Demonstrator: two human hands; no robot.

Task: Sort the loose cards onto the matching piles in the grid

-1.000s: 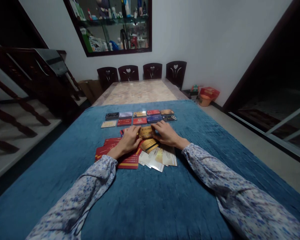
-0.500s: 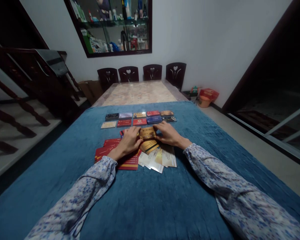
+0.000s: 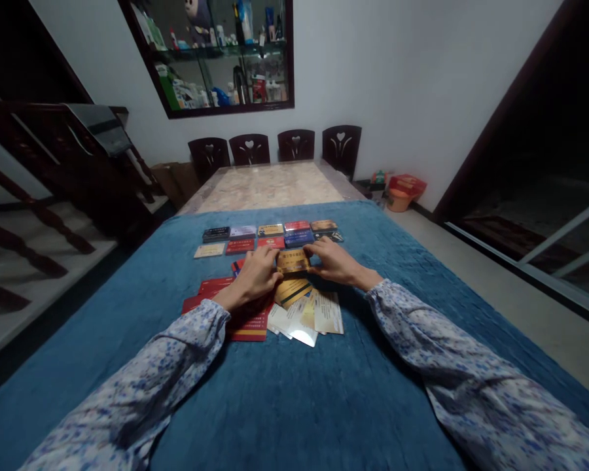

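Between both hands is a gold card [image 3: 293, 261], possibly a small stack, with dark printing on it. My left hand [image 3: 258, 269] grips its left edge between thumb and fingers. On the opposite edge, my right hand [image 3: 334, 261] is closed the same way. Beneath lies a loose pile: a gold card with a dark stripe [image 3: 290, 292], pale cards [image 3: 299, 320] fanned toward me, and red cards [image 3: 248, 327] partly covered by my left hand and wrist. Beyond the hands, two rows of card stacks include a blue one [image 3: 299, 238] and a cream one [image 3: 209, 250].
A blue cloth [image 3: 275, 399] covers the near part of the table, with bare marble top [image 3: 269, 186] past it. Several dark chairs [image 3: 249, 149] stand at the far end. An orange bucket [image 3: 398, 199] is on the floor at right, a wooden railing [image 3: 34, 203] at left.
The view has shifted slightly. Both hands still hold the gold card, which now appears lifted and tilted a little more toward me, with its front edge showing.
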